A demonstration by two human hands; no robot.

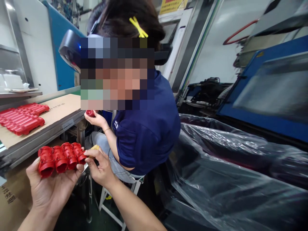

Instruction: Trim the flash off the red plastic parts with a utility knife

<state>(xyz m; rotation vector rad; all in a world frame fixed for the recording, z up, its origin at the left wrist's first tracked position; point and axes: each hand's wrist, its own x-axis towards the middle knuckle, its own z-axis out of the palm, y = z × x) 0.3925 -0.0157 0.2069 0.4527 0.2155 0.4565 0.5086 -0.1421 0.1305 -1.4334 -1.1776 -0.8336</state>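
My left hand (51,192) grips a row of joined red plastic tube parts (60,160) from below, thumb at one end and fingertips at the other. The round open ends face me. My right hand (101,166) is closed at the right end of this row, its fingertips touching or very near the last tube. A small yellow tool (96,147) shows between its fingers; most of it is hidden by the hand, so its kind is unclear.
More red tube parts (22,118) lie on cardboard (60,107) over a conveyor at left. A seated co-worker (149,128) in dark blue holds a red part (90,113) close ahead. Clear plastic sheeting (216,170) lines a large bin at right. A white stool (103,199) stands below.
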